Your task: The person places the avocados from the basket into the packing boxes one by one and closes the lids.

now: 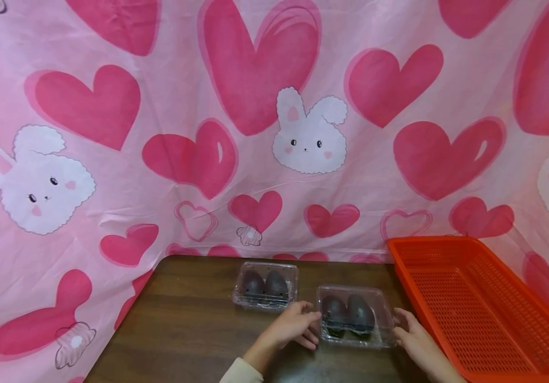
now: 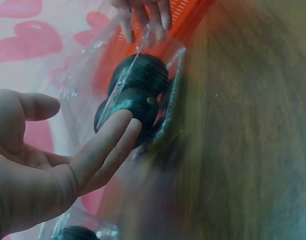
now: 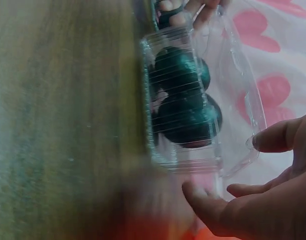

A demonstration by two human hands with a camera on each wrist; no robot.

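A clear plastic clamshell box [image 1: 383,308] with two dark, egg-shaped fruits [image 1: 360,313] in it sits on the table between both hands. My left hand [image 1: 294,325] is at its left side, fingers fairly straight and spread; whether they touch the plastic is unclear. At the right side is my right hand [image 1: 413,338]. In the right wrist view, its thumb [image 3: 275,139] meets the edge of the clear lid [image 3: 250,107], and the other fingers extend loosely by the box's end. Whether the lid is fully closed cannot be told.
Farther back and left stands a second clear box [image 1: 266,268] with two similar dark fruits. An orange-red plastic basket [image 1: 406,266] with latticed sides is at the right. Beneath the boxes is a brown wooden table [image 1: 183,319]; a pink heart-and-rabbit cloth [image 1: 255,159] hangs behind.
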